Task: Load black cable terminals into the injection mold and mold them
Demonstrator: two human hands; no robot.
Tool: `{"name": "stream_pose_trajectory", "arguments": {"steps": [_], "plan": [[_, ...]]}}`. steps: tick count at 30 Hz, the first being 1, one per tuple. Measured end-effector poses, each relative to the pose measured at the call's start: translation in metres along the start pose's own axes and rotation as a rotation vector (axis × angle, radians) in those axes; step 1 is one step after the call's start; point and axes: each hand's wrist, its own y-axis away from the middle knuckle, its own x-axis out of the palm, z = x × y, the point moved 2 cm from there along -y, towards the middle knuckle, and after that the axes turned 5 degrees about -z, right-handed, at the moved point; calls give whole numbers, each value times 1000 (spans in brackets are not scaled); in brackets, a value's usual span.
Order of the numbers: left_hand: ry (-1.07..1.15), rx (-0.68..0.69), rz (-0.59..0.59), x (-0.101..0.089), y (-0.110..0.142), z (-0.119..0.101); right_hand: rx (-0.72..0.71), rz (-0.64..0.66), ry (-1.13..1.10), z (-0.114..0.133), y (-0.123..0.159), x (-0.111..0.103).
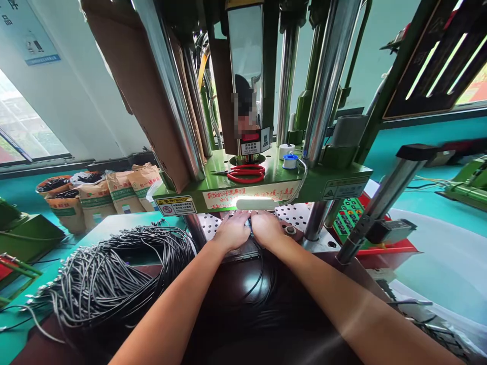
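- Left hand (233,231) is reaching palm down under the edge of the green press plate (274,180), resting over the metal mold (243,252); its fingers are pointing forward.
- Right hand (267,228) is lying just beside it, knuckles up, fingers bending down over the same area.
- Grip: the undersides of both hands are facing away, so I cannot tell whether either is pinching anything or how the fingertips are closing.
- Black cable (262,271) is emerging by the right hand, between the wrists, and curving down over the dark work surface (232,289); its upper end is hiding near the fingers.
- White lamp bar (255,204) is glowing just above the hands.
- Red-handled scissors (249,174) are lying on top of the press plate; the blue-and-white spool (290,162) is sitting to their right.
- Large bundle of black cables (110,279) is spreading out left of the left forearm.
- Green board (348,217) is resting in a red tray (391,249) to the right, beyond the metal post (376,208).
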Motion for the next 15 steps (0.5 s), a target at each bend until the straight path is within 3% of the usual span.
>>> {"name": "stream_pose_trajectory", "arguments": {"steps": [8, 15], "plan": [[-29, -54, -77, 9, 4, -1, 94, -72, 56, -10, 12, -8], [-18, -93, -138, 9, 7, 1, 137, -55, 129, -11, 13, -7]]}}
